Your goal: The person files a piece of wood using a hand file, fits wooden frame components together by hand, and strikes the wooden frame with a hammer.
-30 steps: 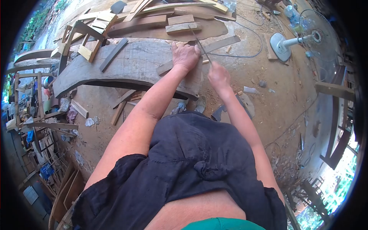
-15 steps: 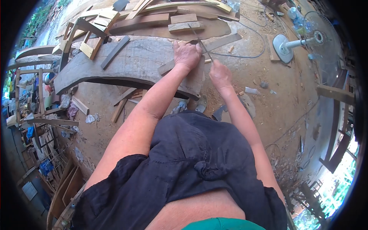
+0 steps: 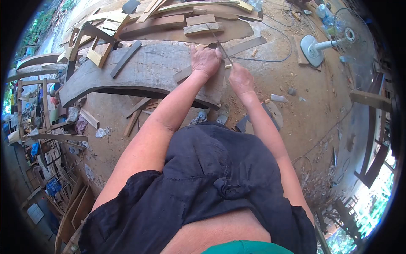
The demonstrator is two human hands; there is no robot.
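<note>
My left hand [image 3: 206, 62] presses down with curled fingers on a narrow wooden board [image 3: 245, 45], which lies slantwise across a thick grey wooden slab [image 3: 148, 63]. A dark bit [image 3: 213, 45] shows at its fingertips; what it is I cannot make out. Closed in a fist, my right hand [image 3: 241, 79] grips a long thin file-like tool [image 3: 223, 51]. The tool slants up and left, passing close beside my left fingertips. Whether its edge touches the wood is hidden. A short pale piece [image 3: 229, 66] shows between the hands.
Stacked planks [image 3: 152, 27] lie beyond the slab, with a wooden frame [image 3: 95, 40] at the left. A dark stick [image 3: 126, 58] rests on the slab. To the right stands a fan [image 3: 313, 51], near a cable [image 3: 275, 60] on the dusty floor.
My right hand and the thin tool have shifted slightly forward and left. My left hand stays pressed on the board. The whole view has moved a little.
</note>
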